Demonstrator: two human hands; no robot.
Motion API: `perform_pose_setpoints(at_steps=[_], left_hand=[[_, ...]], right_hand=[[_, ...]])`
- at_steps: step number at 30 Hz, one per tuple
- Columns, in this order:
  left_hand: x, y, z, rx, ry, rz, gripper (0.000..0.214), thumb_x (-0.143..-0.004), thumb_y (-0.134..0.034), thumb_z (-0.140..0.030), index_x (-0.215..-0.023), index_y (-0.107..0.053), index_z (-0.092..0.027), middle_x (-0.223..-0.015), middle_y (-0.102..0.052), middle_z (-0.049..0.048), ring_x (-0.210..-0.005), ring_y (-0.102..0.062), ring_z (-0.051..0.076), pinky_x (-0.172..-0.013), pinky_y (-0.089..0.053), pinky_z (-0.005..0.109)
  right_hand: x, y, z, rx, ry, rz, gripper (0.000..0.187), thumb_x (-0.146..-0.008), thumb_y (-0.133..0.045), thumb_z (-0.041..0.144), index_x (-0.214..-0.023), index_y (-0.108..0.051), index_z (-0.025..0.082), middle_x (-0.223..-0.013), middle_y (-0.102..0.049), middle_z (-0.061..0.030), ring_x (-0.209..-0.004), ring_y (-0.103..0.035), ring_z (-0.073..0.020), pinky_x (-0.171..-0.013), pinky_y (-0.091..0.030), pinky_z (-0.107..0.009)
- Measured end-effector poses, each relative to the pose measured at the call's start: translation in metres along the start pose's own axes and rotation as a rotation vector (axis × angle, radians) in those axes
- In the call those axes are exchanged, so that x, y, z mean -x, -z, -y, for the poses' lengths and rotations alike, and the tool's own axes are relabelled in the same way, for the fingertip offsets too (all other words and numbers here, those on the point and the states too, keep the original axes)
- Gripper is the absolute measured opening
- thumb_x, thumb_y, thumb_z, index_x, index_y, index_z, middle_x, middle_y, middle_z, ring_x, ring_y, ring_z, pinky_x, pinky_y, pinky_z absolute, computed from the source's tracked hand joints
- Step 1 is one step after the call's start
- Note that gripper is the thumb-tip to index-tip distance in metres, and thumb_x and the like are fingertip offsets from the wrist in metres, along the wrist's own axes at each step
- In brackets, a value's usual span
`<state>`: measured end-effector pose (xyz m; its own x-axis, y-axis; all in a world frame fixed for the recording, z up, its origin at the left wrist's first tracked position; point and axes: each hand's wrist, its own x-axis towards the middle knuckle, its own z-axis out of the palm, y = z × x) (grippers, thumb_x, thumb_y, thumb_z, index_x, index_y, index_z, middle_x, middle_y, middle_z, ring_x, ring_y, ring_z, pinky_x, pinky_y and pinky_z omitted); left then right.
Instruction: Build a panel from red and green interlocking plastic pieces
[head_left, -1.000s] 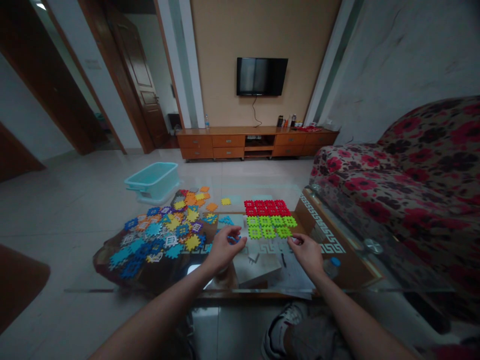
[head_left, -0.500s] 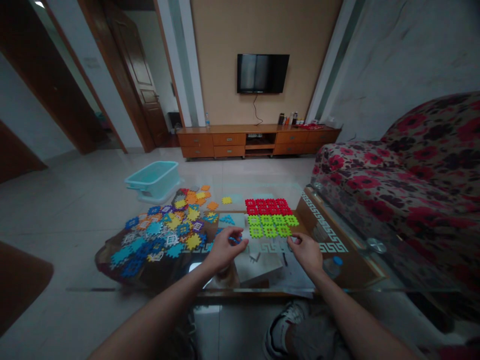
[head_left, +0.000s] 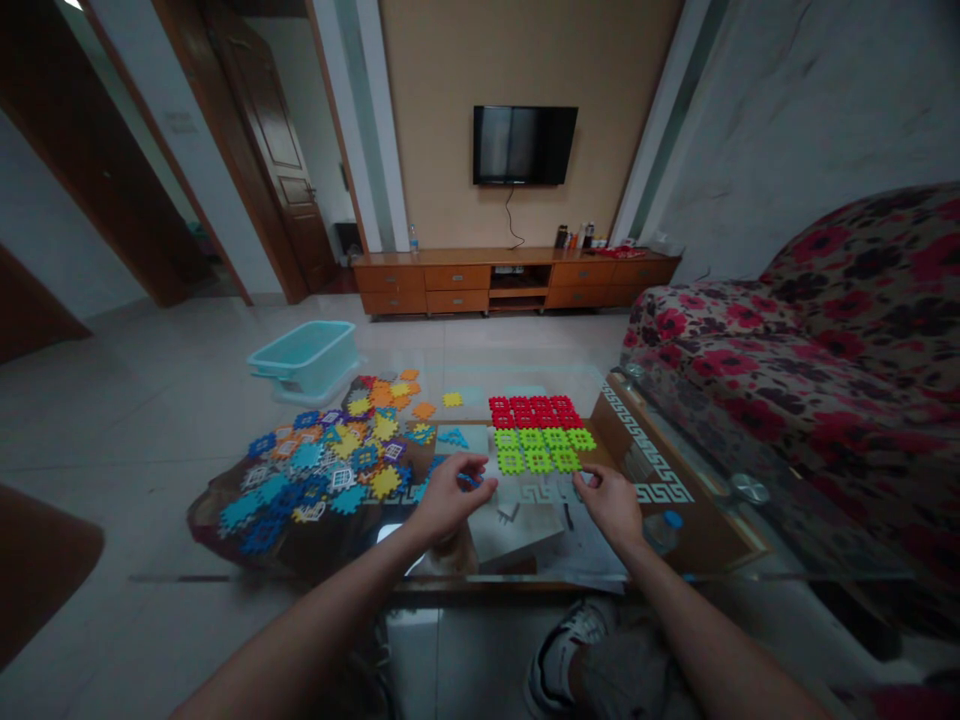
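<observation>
My left hand (head_left: 454, 492) is over the glass table, its thumb and forefinger apart and curved, holding nothing I can see. A blue plastic piece shows through its finger gap, partly hidden. My right hand (head_left: 611, 500) is at the near right corner of the lime-green interlocking tiles (head_left: 538, 461). Its thumb and forefinger are bent with a small gap and no piece visible in it; whether they touch the corner tile is unclear. The green tiles lie in two rows, the nearer one shorter. Beyond them lies a block of red tiles (head_left: 534, 411).
A heap of mixed interlocking pieces (head_left: 307, 458) covers the left of the glass table (head_left: 660, 577). Loose yellow (head_left: 452, 399) and light-blue (head_left: 453, 437) pieces lie between heap and rows. A turquoise tub (head_left: 319, 360) stands beyond; a blue-capped bottle (head_left: 664, 532) shows near my right wrist.
The view has shifted very slightly. Both hands keep nearly the same pose, and the tiles stay where they were.
</observation>
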<state>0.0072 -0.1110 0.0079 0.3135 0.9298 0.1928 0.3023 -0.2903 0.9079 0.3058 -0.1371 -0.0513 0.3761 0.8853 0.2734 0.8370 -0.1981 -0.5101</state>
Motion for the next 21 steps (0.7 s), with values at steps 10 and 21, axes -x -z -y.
perform_pose_setpoints(at_steps=[10, 21], left_hand=[[-0.0004, -0.0008, 0.0014, 0.014, 0.000, 0.010, 0.036, -0.081, -0.069, -0.040, -0.109, -0.067, -0.017, -0.099, -0.068, 0.0091, -0.089, -0.066, 0.020, -0.075, -0.056, 0.034], [-0.0004, -0.0006, 0.0005, 0.010, -0.004, 0.007, 0.035, -0.080, -0.069, -0.040, -0.107, -0.067, -0.018, -0.098, -0.069, 0.0086, -0.088, -0.066, 0.020, -0.074, -0.056, 0.033]], right_hand=[[-0.0007, -0.0028, -0.0031, -0.002, 0.011, 0.003, 0.039, -0.083, -0.056, 0.045, -0.099, -0.074, 0.014, -0.072, -0.068, -0.0055, -0.071, -0.064, -0.0221, -0.068, -0.045, -0.030], [-0.0001, -0.0005, -0.0005, 0.006, 0.013, 0.008, 0.040, -0.084, -0.054, 0.045, -0.100, -0.074, 0.014, -0.074, -0.069, -0.0069, -0.074, -0.065, -0.0232, -0.070, -0.046, -0.031]])
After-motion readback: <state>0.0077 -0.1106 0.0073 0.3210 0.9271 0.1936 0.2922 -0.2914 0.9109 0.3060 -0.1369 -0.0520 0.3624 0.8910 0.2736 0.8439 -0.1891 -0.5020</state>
